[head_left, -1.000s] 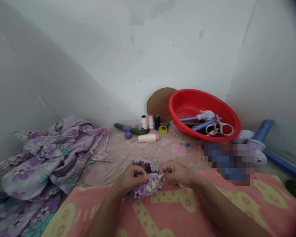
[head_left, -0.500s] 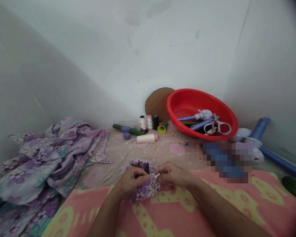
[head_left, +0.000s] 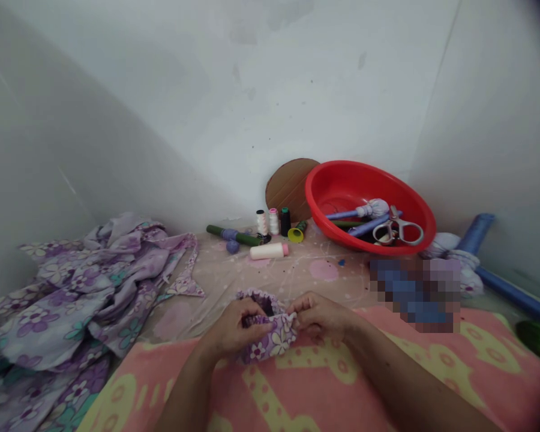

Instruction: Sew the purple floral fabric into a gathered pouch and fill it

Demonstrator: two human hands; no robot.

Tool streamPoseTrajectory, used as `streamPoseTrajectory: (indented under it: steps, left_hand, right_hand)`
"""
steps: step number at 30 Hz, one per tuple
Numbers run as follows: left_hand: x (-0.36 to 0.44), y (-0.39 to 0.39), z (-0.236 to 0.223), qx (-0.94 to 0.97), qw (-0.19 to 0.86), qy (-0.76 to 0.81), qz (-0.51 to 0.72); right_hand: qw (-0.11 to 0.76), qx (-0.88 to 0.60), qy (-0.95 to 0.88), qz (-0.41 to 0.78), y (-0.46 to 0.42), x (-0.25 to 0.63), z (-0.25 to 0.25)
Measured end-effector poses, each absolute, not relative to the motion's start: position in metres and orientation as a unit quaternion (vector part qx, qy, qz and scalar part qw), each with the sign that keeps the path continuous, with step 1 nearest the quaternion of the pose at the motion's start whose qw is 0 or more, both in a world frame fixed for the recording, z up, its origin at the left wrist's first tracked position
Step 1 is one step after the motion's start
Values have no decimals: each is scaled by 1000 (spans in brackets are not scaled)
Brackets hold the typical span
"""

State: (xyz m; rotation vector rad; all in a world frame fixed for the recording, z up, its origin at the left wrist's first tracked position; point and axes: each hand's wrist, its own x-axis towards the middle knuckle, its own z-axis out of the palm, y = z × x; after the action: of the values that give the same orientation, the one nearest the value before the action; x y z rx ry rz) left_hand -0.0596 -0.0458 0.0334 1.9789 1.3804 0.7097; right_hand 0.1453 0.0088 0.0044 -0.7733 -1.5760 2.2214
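Between my hands is a ring-shaped piece of purple floral fabric (head_left: 274, 339) with a gathered, ruffled edge, its opening tilted up. My left hand (head_left: 234, 327) grips its left side, fingers inside the opening and thumb on the outer face. At the right edge, my right hand (head_left: 317, 315) pinches the gathered rim between thumb and fingertips. A needle or thread, if there is one, is too small to make out. The piece is held just above a pink and yellow blanket (head_left: 162, 384).
Crumpled floral cloth (head_left: 63, 312) is heaped at left. Thread spools (head_left: 274, 222) stand by the wall, with a white spool (head_left: 266, 251) lying in front. A red basin (head_left: 337, 180) at right holds scissors (head_left: 400, 231) and wrapped sticks. A blue wrapped rod (head_left: 517, 294) lies far right.
My right hand has shifted slightly right along with the rim it pinches, and the fabric's front looks a bit more stretched. My left hand has opened its hold slightly, thumb flatter.
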Motion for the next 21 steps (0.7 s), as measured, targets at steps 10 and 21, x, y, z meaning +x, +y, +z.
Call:
streamPoseTrajectory:
  steps: [10, 21]
  left_hand:
    - [-56, -45, 28, 641, 451, 546, 297]
    - [-54, -43, 25, 644, 441, 538, 319]
  right_hand:
    - [150, -256, -531, 794, 11, 148, -2]
    - [162, -244, -519, 803, 11, 147, -3]
